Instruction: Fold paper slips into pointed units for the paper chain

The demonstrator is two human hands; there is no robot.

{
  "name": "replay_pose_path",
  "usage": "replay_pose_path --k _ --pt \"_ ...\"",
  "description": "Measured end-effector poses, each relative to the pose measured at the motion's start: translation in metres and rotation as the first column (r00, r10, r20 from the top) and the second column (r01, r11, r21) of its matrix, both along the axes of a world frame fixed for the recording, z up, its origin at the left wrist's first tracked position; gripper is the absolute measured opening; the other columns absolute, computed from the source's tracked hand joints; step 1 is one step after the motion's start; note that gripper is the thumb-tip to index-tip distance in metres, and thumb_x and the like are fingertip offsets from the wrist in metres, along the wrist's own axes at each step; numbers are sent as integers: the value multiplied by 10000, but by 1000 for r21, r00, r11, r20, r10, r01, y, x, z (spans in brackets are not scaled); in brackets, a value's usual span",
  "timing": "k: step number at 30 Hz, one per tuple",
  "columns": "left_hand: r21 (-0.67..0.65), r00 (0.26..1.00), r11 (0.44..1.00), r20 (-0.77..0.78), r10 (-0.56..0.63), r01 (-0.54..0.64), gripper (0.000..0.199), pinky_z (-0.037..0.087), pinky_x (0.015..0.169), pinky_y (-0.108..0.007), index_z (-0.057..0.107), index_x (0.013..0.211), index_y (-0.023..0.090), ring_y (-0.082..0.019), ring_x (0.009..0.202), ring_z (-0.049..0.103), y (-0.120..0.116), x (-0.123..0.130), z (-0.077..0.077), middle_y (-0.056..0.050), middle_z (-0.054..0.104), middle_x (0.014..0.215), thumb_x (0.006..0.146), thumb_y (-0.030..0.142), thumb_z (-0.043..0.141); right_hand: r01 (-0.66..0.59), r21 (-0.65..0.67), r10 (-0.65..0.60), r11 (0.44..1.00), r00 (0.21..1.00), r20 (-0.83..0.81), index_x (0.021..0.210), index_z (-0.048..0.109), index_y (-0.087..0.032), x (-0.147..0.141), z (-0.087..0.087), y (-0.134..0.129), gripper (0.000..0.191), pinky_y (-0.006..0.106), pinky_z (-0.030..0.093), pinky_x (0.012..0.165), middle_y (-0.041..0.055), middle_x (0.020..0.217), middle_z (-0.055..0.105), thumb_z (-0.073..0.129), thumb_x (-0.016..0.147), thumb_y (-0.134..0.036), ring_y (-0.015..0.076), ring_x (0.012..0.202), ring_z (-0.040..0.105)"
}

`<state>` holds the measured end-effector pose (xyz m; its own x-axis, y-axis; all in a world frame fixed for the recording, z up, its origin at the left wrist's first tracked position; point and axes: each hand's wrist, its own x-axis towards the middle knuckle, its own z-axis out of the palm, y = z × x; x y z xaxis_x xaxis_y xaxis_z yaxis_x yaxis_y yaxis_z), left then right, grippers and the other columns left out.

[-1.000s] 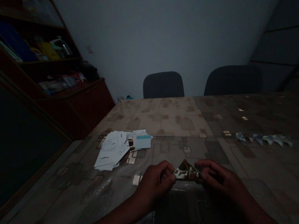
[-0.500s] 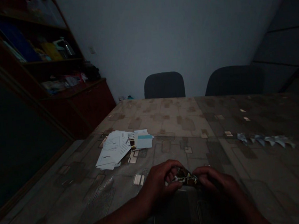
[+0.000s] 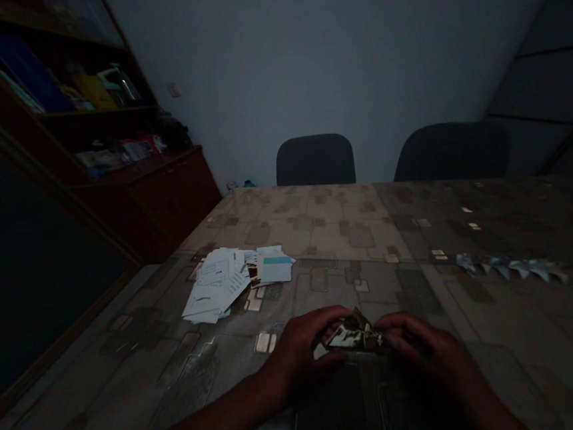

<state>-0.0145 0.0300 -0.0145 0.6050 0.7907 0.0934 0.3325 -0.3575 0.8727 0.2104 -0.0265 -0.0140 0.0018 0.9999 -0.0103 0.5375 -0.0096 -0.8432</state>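
Between my two hands is a small folded piece of printed paper [image 3: 354, 333], brown with pale patches, one pointed corner sticking up. My left hand [image 3: 311, 347] grips its left side, with the thumb below and the fingers behind. On the right edge, the fingertips of my right hand [image 3: 418, 344] pinch the paper. Dim light hides the exact folds. Both hands are low over the near part of the table, above a dark, smooth surface [image 3: 338, 404].
A loose pile of paper sheets [image 3: 217, 284] lies to the left on the patterned tablecloth [image 3: 277, 222]. Several folded grey-white paper shapes [image 3: 514, 267] form a row at the right. Two dark chairs [image 3: 314, 160] stand beyond the far edge. A wooden cabinet [image 3: 174, 191] is at the left.
The folded paper has tilted in my hands, showing a larger pale face and a raised point. My right hand has shifted slightly to the right. The camera view moved a little.
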Motion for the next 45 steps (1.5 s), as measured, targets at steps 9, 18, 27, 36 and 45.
replay_pose_path --k 9,18,27,36,45 --pt "208 998 976 -40 -56 63 235 455 714 -257 640 1073 193 -157 783 594 0 -8 -5 -45 663 921 839 199 638 -123 180 83 976 973 216 901 689 -242 8 -7 3 243 323 501 704 51 852 730 458 902 -316 216 774 671" --pt "348 932 903 -340 -129 252 79 390 712 -267 628 862 191 -144 744 541 -8 -3 -19 -18 645 846 900 205 560 -329 171 196 929 828 526 996 677 -269 15 -9 5 189 350 433 715 32 849 706 499 937 -243 214 775 613" --pt "415 918 863 -378 -124 287 156 335 682 -262 597 787 177 -133 712 517 -14 -1 -21 -5 606 770 928 188 530 -245 63 190 967 870 455 935 669 -227 8 -6 4 132 363 432 766 53 889 670 541 906 -234 233 851 587" --pt "438 948 890 -317 21 127 271 344 737 -325 644 1017 211 -221 890 536 -9 9 -13 -42 637 937 778 293 743 -200 31 156 979 842 517 862 648 -217 -5 -8 3 46 369 405 733 53 868 650 642 819 -200 255 845 581" --pt "348 936 936 -346 69 60 255 362 781 -339 647 986 217 -223 910 529 -10 13 -15 -32 625 955 769 286 762 -202 52 154 978 866 476 1039 632 -222 0 -22 4 245 397 395 783 67 954 661 627 795 -193 263 904 585"
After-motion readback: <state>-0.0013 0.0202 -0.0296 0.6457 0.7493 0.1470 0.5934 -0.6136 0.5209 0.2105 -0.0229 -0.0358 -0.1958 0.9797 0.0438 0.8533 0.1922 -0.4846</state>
